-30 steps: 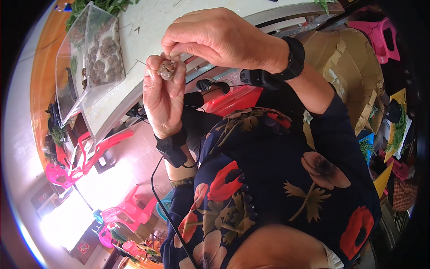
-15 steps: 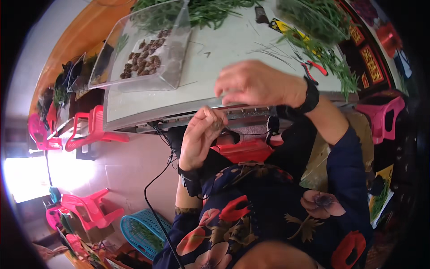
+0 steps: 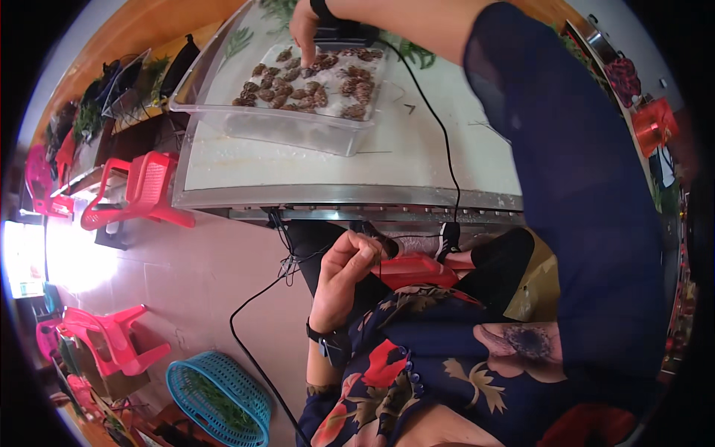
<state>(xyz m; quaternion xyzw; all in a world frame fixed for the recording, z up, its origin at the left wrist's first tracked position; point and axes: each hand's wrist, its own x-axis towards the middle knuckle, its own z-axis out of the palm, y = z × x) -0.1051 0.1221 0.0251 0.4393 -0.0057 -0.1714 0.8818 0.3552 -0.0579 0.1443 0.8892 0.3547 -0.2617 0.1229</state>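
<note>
My right hand (image 3: 304, 33) reaches over the far part of a clear plastic bin (image 3: 290, 132). Its index finger points down and its tip meets the small brown pine cones (image 3: 279, 89), which lie on a white layer inside. The other fingers are partly hidden behind the hand, and no held thing shows in it. Close to my body, below the table edge, my left hand (image 3: 344, 272) is closed in a pinch. A thin dark bit shows at its fingertips, too small to name.
The pale table (image 3: 417, 160) has a metal front edge. A black cable (image 3: 439, 119) runs across it. Green sprigs (image 3: 406, 51) lie at the back. Pink plastic chairs (image 3: 141, 186) and a blue basket (image 3: 220, 398) with greenery stand on the floor to the left.
My right hand has gone from beside my left hand up and left into the bin. My left hand has dropped slightly, still pinched. The view has shifted, showing more of the bin.
</note>
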